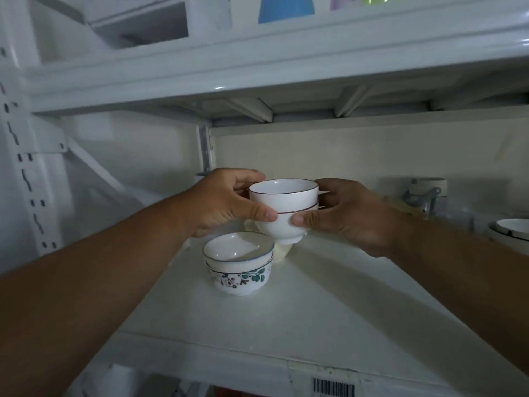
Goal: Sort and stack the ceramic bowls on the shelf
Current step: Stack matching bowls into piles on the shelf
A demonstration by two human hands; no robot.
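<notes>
Shelf: a white metal shelf [329, 305] with another level close overhead and a barcode sticker [333, 388] on its near edge.
Near stack: two small blue-rimmed bowls [239, 260] nested on the shelf, left of centre; the lower one bears a green leaf pattern.
Behind it: a pale yellowish object [282, 252], mostly hidden, perhaps another dish; it sits directly under the lifted bowls.
Far right: a lidded container [426, 196] by the back wall, and a dark-rimmed white bowl [511, 230] cut off by the frame edge.
Upper level: a blue container [286, 10] and pale coloured items, blurred.
Held stack: two white bowls with thin brown rims [284, 209], nested, upright, lifted clear of the shelf just beyond the near stack.
Left hand [226, 202]: grip closed round the held stack's left side, thumb on the near wall, fingers curled behind the rim.
Right hand [343, 213]: grip closed on the right side, thumb pressed to the lower bowl, fingers behind.
</notes>
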